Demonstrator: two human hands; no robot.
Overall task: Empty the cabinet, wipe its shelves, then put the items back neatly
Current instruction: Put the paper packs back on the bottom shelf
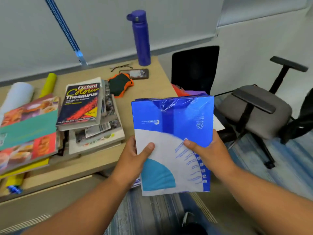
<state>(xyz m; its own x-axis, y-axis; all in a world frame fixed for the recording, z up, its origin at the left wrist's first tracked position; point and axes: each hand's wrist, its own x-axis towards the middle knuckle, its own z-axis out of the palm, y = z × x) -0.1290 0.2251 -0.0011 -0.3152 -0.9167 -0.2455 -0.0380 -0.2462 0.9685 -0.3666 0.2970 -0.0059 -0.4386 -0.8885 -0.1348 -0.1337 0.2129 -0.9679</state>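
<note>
- Head view: left hand [135, 158] and right hand [205, 150] each grip a blue-and-white paper packet [171, 133] by its side edges.
- Packet hangs just beside the bench [149, 92] edge, near stacked books [79, 106].

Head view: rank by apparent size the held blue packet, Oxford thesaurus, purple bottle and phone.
1. blue packet (nearest the camera, so it looks bigger than it is)
2. Oxford thesaurus
3. purple bottle
4. phone
</note>
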